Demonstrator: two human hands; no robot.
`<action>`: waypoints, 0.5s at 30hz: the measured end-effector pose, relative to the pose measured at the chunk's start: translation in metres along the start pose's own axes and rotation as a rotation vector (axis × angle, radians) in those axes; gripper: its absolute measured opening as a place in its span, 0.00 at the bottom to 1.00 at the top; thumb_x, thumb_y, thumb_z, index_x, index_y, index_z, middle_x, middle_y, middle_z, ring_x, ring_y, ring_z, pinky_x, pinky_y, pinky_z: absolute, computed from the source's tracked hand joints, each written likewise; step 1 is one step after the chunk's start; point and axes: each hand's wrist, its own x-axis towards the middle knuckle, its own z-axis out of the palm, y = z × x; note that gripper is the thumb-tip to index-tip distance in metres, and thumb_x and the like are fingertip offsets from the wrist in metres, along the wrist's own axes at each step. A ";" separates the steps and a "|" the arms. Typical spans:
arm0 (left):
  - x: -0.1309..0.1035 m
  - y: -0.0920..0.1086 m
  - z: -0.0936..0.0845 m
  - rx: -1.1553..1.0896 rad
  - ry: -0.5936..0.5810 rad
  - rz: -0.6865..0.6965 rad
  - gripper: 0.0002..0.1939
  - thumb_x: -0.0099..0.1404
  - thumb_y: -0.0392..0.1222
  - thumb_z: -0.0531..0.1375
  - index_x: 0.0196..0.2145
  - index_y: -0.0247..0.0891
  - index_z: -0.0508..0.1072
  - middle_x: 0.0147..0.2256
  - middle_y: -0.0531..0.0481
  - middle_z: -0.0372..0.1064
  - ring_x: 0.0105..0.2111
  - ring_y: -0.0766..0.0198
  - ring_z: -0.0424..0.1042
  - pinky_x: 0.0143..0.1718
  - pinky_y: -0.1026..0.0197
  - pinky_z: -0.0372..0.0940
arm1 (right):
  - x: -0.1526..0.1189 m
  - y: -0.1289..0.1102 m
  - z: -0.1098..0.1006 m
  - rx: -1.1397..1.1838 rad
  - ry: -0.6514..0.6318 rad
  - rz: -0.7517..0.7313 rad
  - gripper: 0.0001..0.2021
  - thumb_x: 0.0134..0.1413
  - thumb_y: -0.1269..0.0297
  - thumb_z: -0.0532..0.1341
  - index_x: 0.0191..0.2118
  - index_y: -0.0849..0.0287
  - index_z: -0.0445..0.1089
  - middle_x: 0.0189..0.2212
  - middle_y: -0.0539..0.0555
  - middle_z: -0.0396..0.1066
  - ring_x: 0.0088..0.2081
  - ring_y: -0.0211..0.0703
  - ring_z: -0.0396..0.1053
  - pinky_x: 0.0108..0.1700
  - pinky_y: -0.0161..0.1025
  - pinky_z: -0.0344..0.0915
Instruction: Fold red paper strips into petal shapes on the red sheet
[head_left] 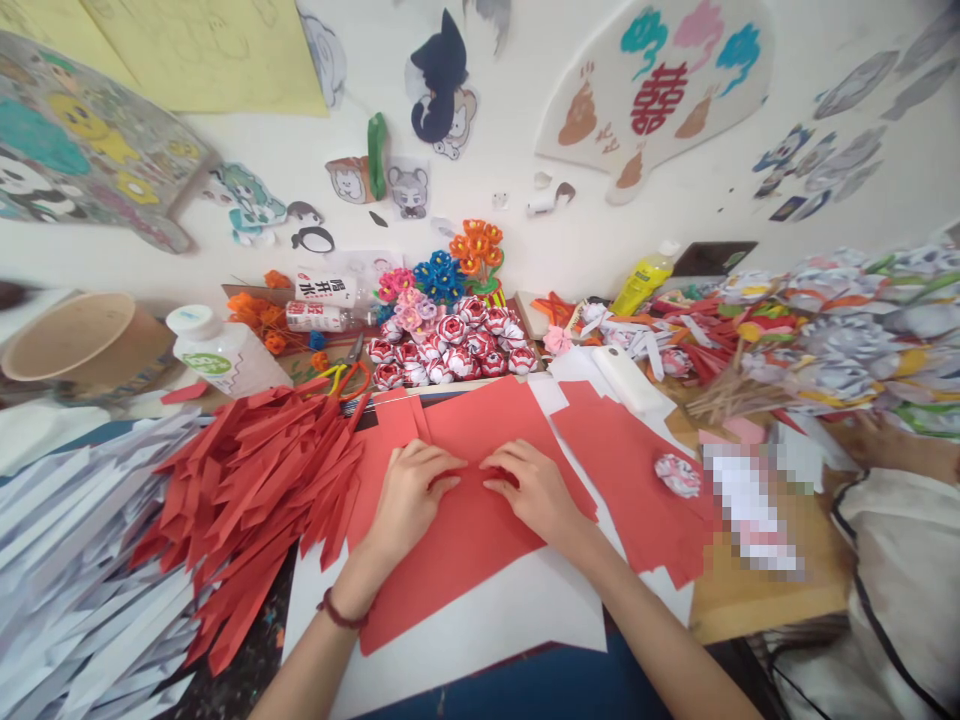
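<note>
My left hand [414,485] and my right hand [529,490] face each other over a large sheet of red paper [465,560]. The fingers of both are curved, thumbs a little apart from the fingertips, and nothing shows between them. White paper [525,620] lies beneath the red sheet. Left of my left hand, a heap of folded red paper strips [255,480] partly covers a pile of white paper strips [82,570]. To the right, more red paper [630,480] bears a small red and white paper flower [677,475].
Behind my hands stand a tray of red and white paper flowers [457,345], scissors [349,375] and a white bottle [225,350]. A yellow bottle [643,280] is near the wall. At the right are paper bouquets [840,320] and another person's sleeve [900,560].
</note>
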 end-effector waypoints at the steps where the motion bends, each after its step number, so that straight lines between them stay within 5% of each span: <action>1: 0.000 -0.001 0.000 0.010 0.004 0.028 0.09 0.68 0.39 0.57 0.42 0.45 0.77 0.39 0.49 0.77 0.38 0.59 0.67 0.39 0.54 0.57 | 0.000 0.000 0.001 -0.015 0.005 -0.011 0.09 0.56 0.75 0.64 0.41 0.56 0.74 0.36 0.53 0.74 0.40 0.44 0.69 0.42 0.41 0.67; 7: -0.005 -0.002 -0.001 0.186 0.000 0.231 0.18 0.69 0.29 0.48 0.45 0.41 0.75 0.36 0.46 0.74 0.36 0.59 0.65 0.36 0.55 0.57 | -0.003 0.001 0.002 -0.126 0.062 -0.092 0.05 0.59 0.72 0.63 0.36 0.56 0.75 0.35 0.52 0.73 0.39 0.43 0.68 0.36 0.38 0.63; 15: -0.006 0.009 -0.006 0.291 -0.015 0.357 0.17 0.72 0.33 0.46 0.46 0.38 0.73 0.36 0.44 0.72 0.36 0.60 0.67 0.35 0.57 0.61 | -0.008 0.001 0.002 -0.343 0.062 -0.195 0.12 0.65 0.74 0.54 0.37 0.57 0.75 0.29 0.52 0.70 0.33 0.41 0.63 0.30 0.39 0.56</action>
